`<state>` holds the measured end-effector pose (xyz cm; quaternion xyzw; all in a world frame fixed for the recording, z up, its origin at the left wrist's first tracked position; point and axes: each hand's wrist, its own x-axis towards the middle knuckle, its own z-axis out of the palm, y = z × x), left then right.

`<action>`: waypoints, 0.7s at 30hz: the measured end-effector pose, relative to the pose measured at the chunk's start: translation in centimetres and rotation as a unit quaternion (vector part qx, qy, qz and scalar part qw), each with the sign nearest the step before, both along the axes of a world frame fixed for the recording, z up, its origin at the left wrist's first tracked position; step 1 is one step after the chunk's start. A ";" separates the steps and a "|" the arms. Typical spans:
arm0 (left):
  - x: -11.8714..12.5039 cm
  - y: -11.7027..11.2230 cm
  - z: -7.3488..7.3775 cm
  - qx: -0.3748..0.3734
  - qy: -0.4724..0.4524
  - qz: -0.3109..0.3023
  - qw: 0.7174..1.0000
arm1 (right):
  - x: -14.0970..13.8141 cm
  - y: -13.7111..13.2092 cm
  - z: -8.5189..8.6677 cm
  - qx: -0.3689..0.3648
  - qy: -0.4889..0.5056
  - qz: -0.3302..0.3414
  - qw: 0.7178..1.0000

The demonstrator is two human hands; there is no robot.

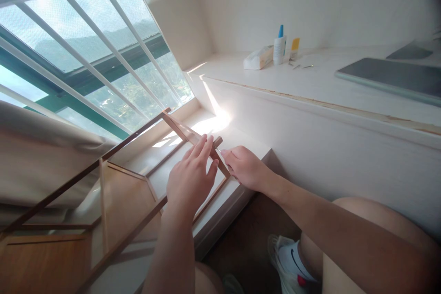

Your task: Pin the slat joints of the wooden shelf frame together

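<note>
One joint (218, 141) seemingly remains; brown wooden rack (130, 139), otherwise assembled, is steadied by open left hand (193, 174), silvery tool (218, 149) pinched by right hand (246, 166).

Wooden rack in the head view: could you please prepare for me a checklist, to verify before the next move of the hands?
1. Left hand at the end of the wooden rack, fingers extended: ok.
2. Right hand pinching the thin metal piece: ok.
3. Tip of that metal piece properly seated in the wood: cannot tell, too small and partly hidden.
4. Bottle with blue cap upright on the white counter, apart from both hands: ok.
5. Dark flat device on the counter, apart from the rack: ok.
</note>
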<state>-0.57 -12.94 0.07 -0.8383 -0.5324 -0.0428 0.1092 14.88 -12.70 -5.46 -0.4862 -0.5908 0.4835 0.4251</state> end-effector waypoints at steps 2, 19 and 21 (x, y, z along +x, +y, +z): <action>0.0 0.0 0.0 0.000 0.003 -0.002 1.000 | -0.3 0.0 -0.2 -0.087 0.141 0.027 0.986; 0.1 0.1 -0.1 0.000 -0.017 0.011 1.000 | -1.0 -1.5 0.7 -0.190 0.381 0.020 0.905; 0.1 0.1 -0.1 0.002 -0.018 0.011 1.000 | -1.2 -1.4 0.3 -0.156 0.353 0.012 0.923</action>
